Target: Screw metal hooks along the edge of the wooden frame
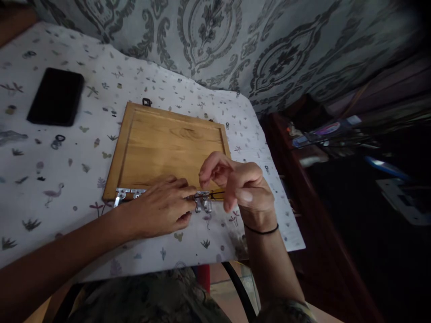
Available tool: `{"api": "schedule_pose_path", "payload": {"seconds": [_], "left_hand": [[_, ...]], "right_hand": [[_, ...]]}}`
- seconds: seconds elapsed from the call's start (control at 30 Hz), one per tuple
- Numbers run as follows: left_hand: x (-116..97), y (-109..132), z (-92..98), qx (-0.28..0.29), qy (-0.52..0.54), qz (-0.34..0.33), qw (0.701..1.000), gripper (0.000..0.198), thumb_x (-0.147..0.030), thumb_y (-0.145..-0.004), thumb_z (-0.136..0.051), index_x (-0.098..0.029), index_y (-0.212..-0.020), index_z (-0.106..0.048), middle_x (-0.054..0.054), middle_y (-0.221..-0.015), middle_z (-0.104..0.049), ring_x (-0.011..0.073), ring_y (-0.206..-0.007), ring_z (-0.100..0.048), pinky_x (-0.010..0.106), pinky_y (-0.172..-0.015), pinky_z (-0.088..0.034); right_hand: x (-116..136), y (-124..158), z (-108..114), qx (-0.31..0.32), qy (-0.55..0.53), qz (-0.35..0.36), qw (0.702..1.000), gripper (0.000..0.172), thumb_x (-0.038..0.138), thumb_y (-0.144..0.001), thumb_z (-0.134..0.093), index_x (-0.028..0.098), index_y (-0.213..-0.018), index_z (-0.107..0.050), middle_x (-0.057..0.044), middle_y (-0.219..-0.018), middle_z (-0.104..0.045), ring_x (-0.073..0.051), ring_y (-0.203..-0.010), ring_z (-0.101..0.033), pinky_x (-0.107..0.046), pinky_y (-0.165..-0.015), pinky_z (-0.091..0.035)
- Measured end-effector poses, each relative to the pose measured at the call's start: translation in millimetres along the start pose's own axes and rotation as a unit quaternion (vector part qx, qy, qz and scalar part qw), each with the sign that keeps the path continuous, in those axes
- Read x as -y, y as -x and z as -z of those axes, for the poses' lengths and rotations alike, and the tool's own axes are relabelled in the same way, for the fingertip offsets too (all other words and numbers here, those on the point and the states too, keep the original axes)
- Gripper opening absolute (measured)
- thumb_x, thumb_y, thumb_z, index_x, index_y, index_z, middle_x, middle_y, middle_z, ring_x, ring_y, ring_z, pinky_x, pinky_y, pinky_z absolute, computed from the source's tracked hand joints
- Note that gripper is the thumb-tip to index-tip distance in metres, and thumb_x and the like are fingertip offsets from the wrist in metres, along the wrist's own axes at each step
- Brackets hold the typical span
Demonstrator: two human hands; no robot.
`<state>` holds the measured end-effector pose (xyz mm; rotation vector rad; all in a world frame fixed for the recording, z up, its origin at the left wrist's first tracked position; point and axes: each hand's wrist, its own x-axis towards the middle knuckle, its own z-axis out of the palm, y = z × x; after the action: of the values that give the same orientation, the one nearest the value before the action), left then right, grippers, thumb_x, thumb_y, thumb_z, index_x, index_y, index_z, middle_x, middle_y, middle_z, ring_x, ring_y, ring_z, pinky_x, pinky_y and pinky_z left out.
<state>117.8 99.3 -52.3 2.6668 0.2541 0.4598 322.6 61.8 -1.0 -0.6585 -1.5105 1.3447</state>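
A framed wooden panel (168, 143) lies on the cloth-covered table, with silvery metal hinge-like fittings (134, 193) along its near edge. My left hand (161, 206) rests palm down over that edge, its bent fingers close together on the fittings and covering their middle. To the right, my right hand (242, 184) is raised over the panel's near corner. Its thumb and fingers are curled around a thin dark tool (215, 194), whose shaft points left toward my left fingertips. The tool's handle is mostly hidden, so its exact kind cannot be made out.
A black phone (56, 96) lies at the left on the patterned tablecloth (81, 179). A small dark latch (147, 102) sticks out from the panel's far edge. Patterned fabric (208, 40) hangs behind the table. Dark furniture holding assorted items, including a blue pen-like object (387, 168), stands at right.
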Motion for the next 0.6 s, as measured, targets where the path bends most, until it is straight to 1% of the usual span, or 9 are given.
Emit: {"api": "schedule_pose_path", "payload": {"seconds": [0.07,0.1,0.13,0.2,0.27,0.37,0.47,0.53,0.6], "left_hand": [[0,1,-0.3,0.008,-0.010,-0.001,1.000,0.013,-0.025,-0.096,-0.059,-0.020,-0.093,-0.071,0.005,-0.107,-0.071,0.0245,-0.102,-0.058,0.040,-0.091,-0.044],[0,1,-0.6,0.013,-0.015,0.002,1.000,0.013,-0.025,-0.096,-0.059,-0.020,-0.092,-0.071,0.005,-0.105,-0.071,0.0245,-0.101,-0.058,0.040,-0.090,-0.043],[0,0,-0.8,0.014,-0.015,0.006,1.000,0.013,-0.026,-0.096,-0.060,-0.020,-0.091,-0.070,0.004,-0.103,-0.071,0.0244,-0.101,-0.058,0.040,-0.090,-0.043],[0,-1,-0.9,0.018,-0.014,0.009,1.000,0.013,-0.026,-0.096,-0.061,-0.020,-0.088,-0.069,0.003,-0.100,-0.070,0.0241,-0.099,-0.057,0.040,-0.088,-0.042],[-1,-2,-0.2,0.024,-0.012,0.011,1.000,0.012,-0.026,-0.095,-0.062,-0.020,-0.088,-0.069,0.003,-0.097,-0.070,0.0241,-0.097,-0.057,0.040,-0.086,-0.042],[-3,-3,1.9,0.038,0.001,0.018,0.999,0.011,-0.027,-0.094,-0.065,-0.019,-0.089,-0.069,0.003,-0.097,-0.069,0.0239,-0.095,-0.056,0.041,-0.085,-0.041],[-3,-3,3.6,0.048,0.015,0.029,0.998,0.008,-0.027,-0.092,-0.068,-0.020,-0.088,-0.069,0.003,-0.097,-0.068,0.0239,-0.095,-0.056,0.040,-0.084,-0.040],[-3,-3,3.7,0.052,0.014,0.030,0.998,0.007,-0.027,-0.091,-0.069,-0.019,-0.089,-0.069,0.004,-0.099,-0.068,0.0245,-0.096,-0.056,0.040,-0.084,-0.040],[-2,-2,3.2,0.053,0.007,0.024,0.998,0.008,-0.027,-0.092,-0.068,-0.019,-0.091,-0.070,0.005,-0.101,-0.068,0.0248,-0.097,-0.056,0.041,-0.085,-0.039]], "right_hand": [[-3,-6,-4,0.008,-0.063,-0.001,0.998,0.043,0.032,-0.095,-0.063,0.017,-0.055,-0.059,-0.004,-0.074,-0.069,-0.011,-0.061,-0.062,-0.026,-0.059,-0.049],[-5,-9,-8,0.005,-0.103,-0.002,0.995,0.050,0.033,-0.098,-0.058,0.018,-0.051,-0.050,0.001,-0.055,-0.059,-0.008,-0.045,-0.051,-0.023,-0.048,-0.042],[-6,-11,-12,-0.012,-0.134,0.003,0.991,0.055,0.035,-0.099,-0.055,0.019,-0.048,-0.041,0.006,-0.042,-0.043,-0.005,-0.034,-0.035,-0.020,-0.041,-0.033],[-7,-15,-22,-0.070,-0.142,-0.004,0.987,0.062,0.040,-0.098,-0.055,0.019,-0.045,-0.029,0.010,-0.036,-0.020,-0.004,-0.031,-0.017,-0.019,-0.037,-0.021],[-5,-16,-33,-0.147,-0.111,-0.009,0.983,0.065,0.041,-0.096,-0.057,0.019,-0.045,-0.024,0.010,-0.037,-0.015,-0.004,-0.032,-0.015,-0.019,-0.036,-0.019],[-5,-12,-55,-0.282,-0.029,0.010,0.959,0.064,0.042,-0.097,-0.057,0.019,-0.047,-0.025,0.009,-0.041,-0.020,-0.005,-0.034,-0.018,-0.021,-0.038,-0.022],[-10,-8,-78,-0.401,0.067,0.079,0.910,0.058,0.039,-0.101,-0.053,0.020,-0.052,-0.029,0.007,-0.048,-0.027,-0.007,-0.038,-0.023,-0.024,-0.041,-0.028],[-15,-8,-88,-0.463,0.103,0.118,0.872,0.056,0.039,-0.101,-0.052,0.021,-0.053,-0.028,0.007,-0.050,-0.025,-0.007,-0.039,-0.019,-0.024,-0.040,-0.026],[-17,-9,-89,-0.507,0.108,0.134,0.845,0.056,0.038,-0.101,-0.051,0.021,-0.054,-0.026,0.007,-0.049,-0.021,-0.007,-0.038,-0.016,-0.023,-0.038,-0.023]]}}
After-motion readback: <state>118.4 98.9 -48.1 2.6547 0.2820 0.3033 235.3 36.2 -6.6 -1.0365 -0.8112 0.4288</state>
